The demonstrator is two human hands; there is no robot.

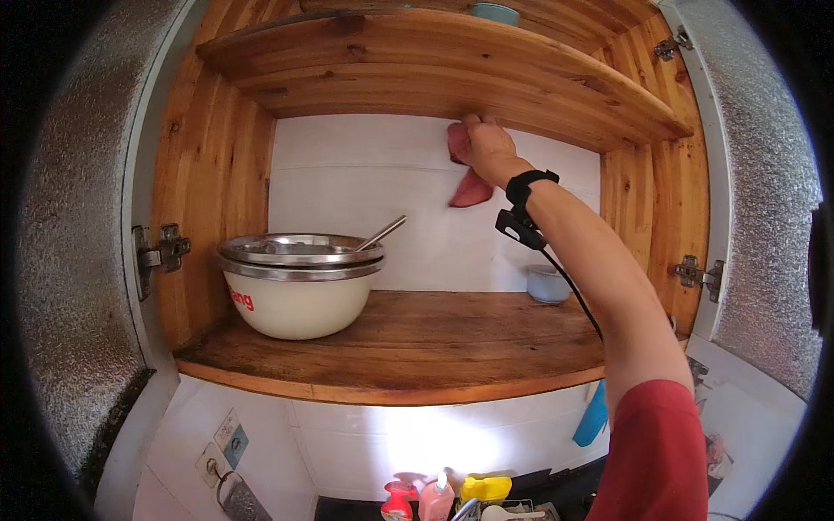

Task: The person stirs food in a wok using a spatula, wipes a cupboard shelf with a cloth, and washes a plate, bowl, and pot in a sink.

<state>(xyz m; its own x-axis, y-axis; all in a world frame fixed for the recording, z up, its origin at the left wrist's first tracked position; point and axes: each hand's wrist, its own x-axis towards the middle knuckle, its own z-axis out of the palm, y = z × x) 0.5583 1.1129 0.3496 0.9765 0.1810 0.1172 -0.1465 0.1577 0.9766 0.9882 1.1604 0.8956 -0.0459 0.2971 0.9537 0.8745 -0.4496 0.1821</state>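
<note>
My right hand (487, 148) reaches into an open wooden wall cabinet and grips a reddish-pink cloth (473, 190). It presses the cloth to the white tiled back wall (365, 176), just beneath the upper wooden shelf (404, 62). Part of the cloth hangs below the hand. A black strap with a small device and a cable (529, 195) sits around my right wrist. My left hand is out of view. Below and left of the right hand, a cream bowl (300, 306) stands on the lower shelf (423, 338), with stainless steel bowls (287, 251) nested in its top and a metal utensil handle (381, 233) sticking out.
A pale blue bowl (547, 284) rests at the lower shelf's back right. Frosted-glass doors (85, 228) stand open on both sides. Beneath the cabinet are a red bottle (399, 501), a pink pump bottle (436, 500), a yellow container (487, 488) and a plugged-in socket (212, 464).
</note>
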